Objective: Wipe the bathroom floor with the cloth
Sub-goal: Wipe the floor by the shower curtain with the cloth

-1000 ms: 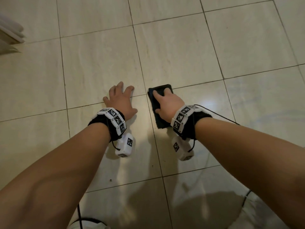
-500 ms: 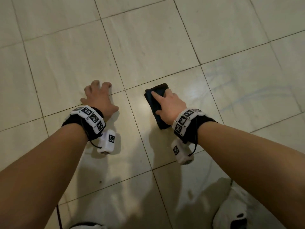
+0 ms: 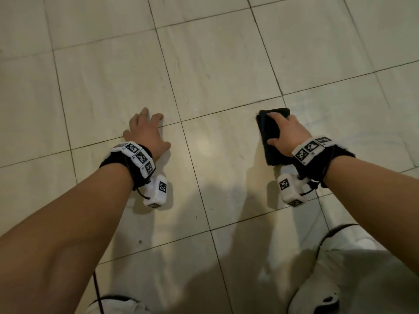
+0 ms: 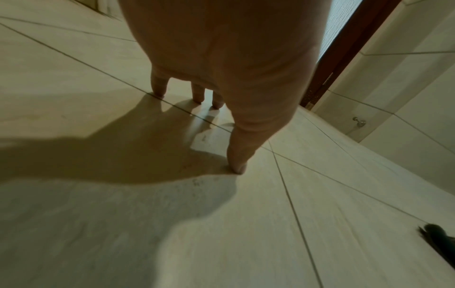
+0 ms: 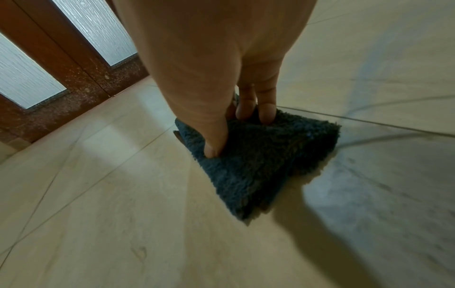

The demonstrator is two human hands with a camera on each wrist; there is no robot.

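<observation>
— How is the cloth (image 5: pixel 258 155) held?
— Pressed flat to the floor (image 3: pixel 215 64) under the right hand (image 3: pixel 286 134). The thumb and the fingers (image 5: pixel 267 113) are spread and bent over the dark, fuzzy fabric, and their tips are sunk into the pile. Whether the cloth is actually pinched or only pushed down cannot be told for certain.

— And the other hand?
— Nothing is held by the left hand (image 3: pixel 147 134). It is propped on the bare tile, with the thumb and fingertips (image 4: pixel 158 91) touching the floor and the palm raised off it.

— Where is the cloth placed?
— It is folded into a thick pad, seen lying just below a grout line in the head view, well apart from the left hand. Pale damp streaks are seen on the tiles to its right.

— What else is shown?
— A brown door frame (image 5: pixel 74 64) with frosted glass panels is visible beyond the right hand. Tiled wall (image 4: pixel 403 81) is seen past the left thumb. White clothing (image 3: pixel 362 279) appears at the bottom edge.
</observation>
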